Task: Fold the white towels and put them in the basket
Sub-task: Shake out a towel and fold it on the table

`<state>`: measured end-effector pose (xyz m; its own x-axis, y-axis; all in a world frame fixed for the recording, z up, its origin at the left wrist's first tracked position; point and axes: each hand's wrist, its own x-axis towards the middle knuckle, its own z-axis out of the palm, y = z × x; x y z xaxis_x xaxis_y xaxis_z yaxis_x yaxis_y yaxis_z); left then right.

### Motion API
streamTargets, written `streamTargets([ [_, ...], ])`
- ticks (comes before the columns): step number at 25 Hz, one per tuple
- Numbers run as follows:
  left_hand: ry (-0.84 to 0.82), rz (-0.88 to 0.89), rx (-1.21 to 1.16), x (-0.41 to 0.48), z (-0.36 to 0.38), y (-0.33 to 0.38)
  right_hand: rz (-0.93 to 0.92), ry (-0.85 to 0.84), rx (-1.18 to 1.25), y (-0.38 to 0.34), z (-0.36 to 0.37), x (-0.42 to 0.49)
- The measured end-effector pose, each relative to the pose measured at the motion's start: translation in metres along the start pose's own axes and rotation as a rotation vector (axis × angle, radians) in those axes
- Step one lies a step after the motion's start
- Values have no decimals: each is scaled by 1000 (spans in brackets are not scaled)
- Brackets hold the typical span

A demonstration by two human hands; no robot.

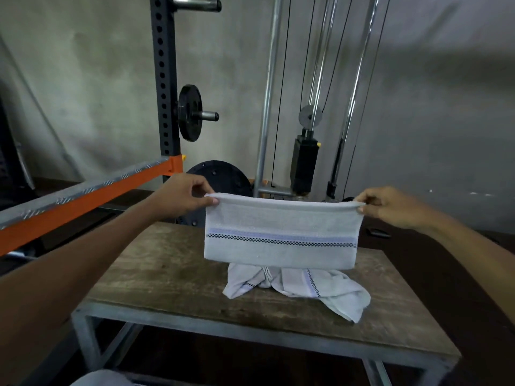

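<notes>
A white towel (281, 232) with a blue band and a black checked line hangs folded in the air above the table. My left hand (184, 197) pinches its top left corner. My right hand (390, 206) pinches its top right corner. The towel is stretched flat between both hands. Below and behind it, crumpled white towels (303, 288) with the same stripes lie in a heap on the wooden table (167, 274). No basket is in view.
The table has a grey metal frame (89, 338). An orange and grey rack beam (83, 196) runs at the left. A black upright with weight plates (190, 112) and a cable machine (305, 160) stand behind. A small dark object (377, 232) lies at the back right.
</notes>
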<state>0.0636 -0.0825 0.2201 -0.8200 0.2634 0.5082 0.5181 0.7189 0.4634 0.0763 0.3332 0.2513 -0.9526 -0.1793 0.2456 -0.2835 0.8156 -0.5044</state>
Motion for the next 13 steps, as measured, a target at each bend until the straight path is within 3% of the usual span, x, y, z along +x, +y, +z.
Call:
streamTargets([
  [4,-29,-100,-315,0,10,-12,-9,0,93,8,10,-7],
  [7,-118,-142,-390,-1,23,-30,3,-55,72,23,24,-1],
  [10,-237,-148,-260,-2,43,-42,33,-33,78,41,42,9],
  [13,-196,-94,3,6,69,-58,92,-96,13,60,70,24],
])
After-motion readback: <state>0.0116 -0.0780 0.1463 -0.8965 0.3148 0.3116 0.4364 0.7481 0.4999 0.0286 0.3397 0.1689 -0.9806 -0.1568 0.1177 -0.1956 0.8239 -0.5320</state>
